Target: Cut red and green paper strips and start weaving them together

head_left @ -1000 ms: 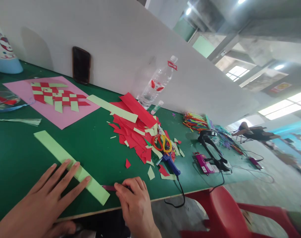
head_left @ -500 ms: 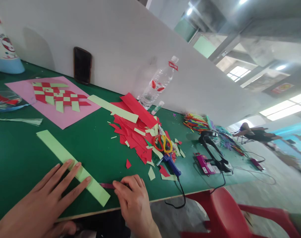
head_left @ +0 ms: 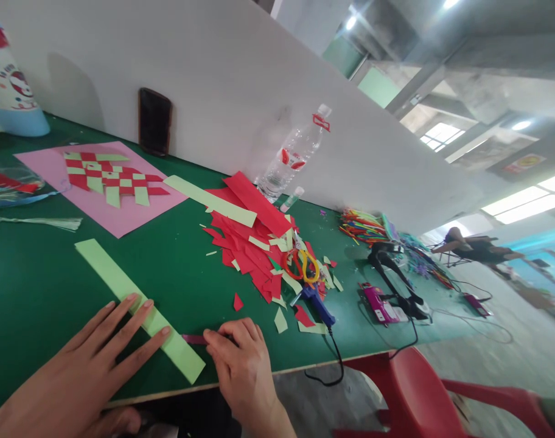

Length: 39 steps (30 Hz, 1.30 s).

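Observation:
A folded-looking light green paper strip (head_left: pixel 115 280) lies slantwise on the green table near its front edge. My left hand (head_left: pixel 90 365) is flat with its fingers spread, pressing on the strip's lower half. My right hand (head_left: pixel 243 359) is closed around a slim purple craft knife (head_left: pixel 194 339), whose tip meets the strip's right edge beside my left fingertips. Most of the knife is hidden in my palm. Beyond the strip, a woven red and green paper fish (head_left: pixel 113 173) rests on a pink sheet (head_left: pixel 117 222).
Red and green paper scraps (head_left: pixel 245 249) are heaped right of centre, with scissors (head_left: pixel 309 266) and a blue glue gun (head_left: pixel 318 304) on them. A plastic bottle (head_left: pixel 289 161), a glue stick (head_left: pixel 292 199) and a phone (head_left: pixel 155 121) stand by the wall. A red chair (head_left: pixel 423 395) is at right.
The knife and my right hand have shifted slightly left, close against the strip's edge. My left hand keeps its place on the strip. The whole view has drifted a little.

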Each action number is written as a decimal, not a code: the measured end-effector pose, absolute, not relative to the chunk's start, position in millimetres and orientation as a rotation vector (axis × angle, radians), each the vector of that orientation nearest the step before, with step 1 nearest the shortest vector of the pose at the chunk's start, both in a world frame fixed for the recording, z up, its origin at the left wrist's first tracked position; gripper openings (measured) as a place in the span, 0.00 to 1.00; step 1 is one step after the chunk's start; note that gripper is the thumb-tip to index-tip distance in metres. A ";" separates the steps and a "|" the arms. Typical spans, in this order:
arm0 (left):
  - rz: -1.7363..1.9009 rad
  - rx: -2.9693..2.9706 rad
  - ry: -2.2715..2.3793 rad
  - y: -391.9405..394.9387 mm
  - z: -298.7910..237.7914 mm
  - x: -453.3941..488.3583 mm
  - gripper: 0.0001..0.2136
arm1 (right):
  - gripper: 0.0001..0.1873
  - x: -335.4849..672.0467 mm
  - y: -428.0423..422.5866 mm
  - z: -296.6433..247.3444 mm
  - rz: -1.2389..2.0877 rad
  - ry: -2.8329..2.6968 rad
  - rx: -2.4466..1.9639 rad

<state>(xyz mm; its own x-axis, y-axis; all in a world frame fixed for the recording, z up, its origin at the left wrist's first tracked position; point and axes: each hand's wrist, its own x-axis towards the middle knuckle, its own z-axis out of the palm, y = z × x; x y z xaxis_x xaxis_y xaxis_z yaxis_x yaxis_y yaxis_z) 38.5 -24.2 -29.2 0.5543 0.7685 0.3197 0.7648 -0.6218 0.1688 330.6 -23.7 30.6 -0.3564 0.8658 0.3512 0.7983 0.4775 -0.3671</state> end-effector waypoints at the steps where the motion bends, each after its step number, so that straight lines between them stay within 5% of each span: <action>1: 0.595 2.758 1.353 -24.1 -29.2 38.5 0.49 | 0.14 330.2 -23.0 30.5 0.176 -2.231 -1.379; 9: 0.594 2.774 1.339 -23.8 -30.3 40.0 0.49 | 0.15 332.7 -21.2 30.0 0.189 -2.235 -1.379; 18: 0.691 2.743 1.339 -24.3 -31.3 42.6 0.61 | 0.14 330.7 -20.2 31.4 0.178 -2.208 -1.385; 39: 0.637 2.759 1.300 -23.3 -25.9 44.0 0.57 | 0.11 320.5 -16.4 28.1 0.189 -2.214 -1.369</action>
